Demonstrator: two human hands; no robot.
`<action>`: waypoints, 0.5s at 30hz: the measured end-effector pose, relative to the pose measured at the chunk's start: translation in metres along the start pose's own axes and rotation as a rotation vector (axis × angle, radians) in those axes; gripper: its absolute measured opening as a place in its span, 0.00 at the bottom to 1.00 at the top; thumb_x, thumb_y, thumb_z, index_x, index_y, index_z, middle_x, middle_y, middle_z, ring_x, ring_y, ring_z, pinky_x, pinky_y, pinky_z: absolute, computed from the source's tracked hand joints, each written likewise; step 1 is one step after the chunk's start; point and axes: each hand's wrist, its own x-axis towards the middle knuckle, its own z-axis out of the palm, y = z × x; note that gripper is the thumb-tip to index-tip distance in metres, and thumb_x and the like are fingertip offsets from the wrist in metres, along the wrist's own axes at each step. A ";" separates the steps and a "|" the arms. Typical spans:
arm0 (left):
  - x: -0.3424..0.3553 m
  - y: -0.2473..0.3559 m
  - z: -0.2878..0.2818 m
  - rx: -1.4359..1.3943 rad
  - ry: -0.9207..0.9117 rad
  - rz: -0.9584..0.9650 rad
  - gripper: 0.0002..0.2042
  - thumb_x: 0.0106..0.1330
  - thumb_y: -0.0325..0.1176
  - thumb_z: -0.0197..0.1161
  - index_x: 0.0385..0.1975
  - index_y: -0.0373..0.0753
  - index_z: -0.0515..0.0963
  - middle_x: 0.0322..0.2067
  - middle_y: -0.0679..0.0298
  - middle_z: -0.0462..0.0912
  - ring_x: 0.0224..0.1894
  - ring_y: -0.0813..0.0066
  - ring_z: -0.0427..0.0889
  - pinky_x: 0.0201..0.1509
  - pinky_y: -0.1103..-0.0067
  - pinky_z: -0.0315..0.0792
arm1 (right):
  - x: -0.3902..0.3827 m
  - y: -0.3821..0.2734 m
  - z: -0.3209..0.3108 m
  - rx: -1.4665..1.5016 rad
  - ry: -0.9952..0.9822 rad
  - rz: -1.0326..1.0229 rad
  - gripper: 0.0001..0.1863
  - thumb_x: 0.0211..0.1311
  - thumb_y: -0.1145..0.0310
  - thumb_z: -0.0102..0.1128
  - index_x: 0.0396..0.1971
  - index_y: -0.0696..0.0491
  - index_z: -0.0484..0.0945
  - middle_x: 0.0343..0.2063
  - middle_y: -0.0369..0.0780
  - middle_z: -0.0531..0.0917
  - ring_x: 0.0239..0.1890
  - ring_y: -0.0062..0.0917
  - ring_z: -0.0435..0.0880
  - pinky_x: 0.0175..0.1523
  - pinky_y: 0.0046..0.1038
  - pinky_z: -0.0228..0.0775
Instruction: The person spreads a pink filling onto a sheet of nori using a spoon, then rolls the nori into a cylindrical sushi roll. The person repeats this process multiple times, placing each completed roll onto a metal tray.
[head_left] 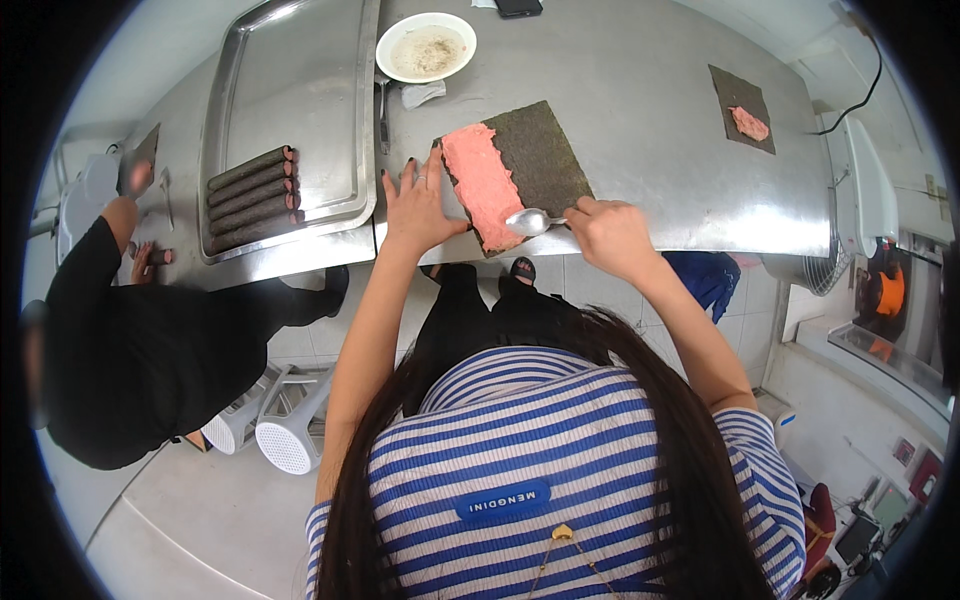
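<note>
A dark green nori sheet point(545, 155) lies on the steel table in front of me. Pink minced paste point(478, 175) covers its left part in a broad band. My right hand point(612, 236) grips a metal spoon point(533, 221), whose bowl rests on the paste near the band's near end. My left hand point(420, 208) is spread, fingers apart, at the left edge of the sheet, with fingertips at its far left corner and the thumb by its near left edge.
A metal tray point(290, 95) with several nori rolls point(252, 198) stands on the left. Behind the sheet are a white bowl point(426, 48) of cloudy liquid and another utensil point(384, 115). Another nori sheet point(740, 95) with paste lies far right. A co-worker point(160, 340) in black works at left.
</note>
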 end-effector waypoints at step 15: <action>0.000 0.001 -0.002 0.000 -0.009 0.002 0.61 0.39 0.55 0.74 0.71 0.41 0.39 0.64 0.56 0.64 0.70 0.53 0.56 0.70 0.46 0.42 | 0.011 -0.022 0.022 -0.126 -0.129 -0.160 0.03 0.44 0.71 0.59 0.22 0.53 0.79 0.24 0.39 0.78 0.28 0.31 0.82 0.34 0.31 0.72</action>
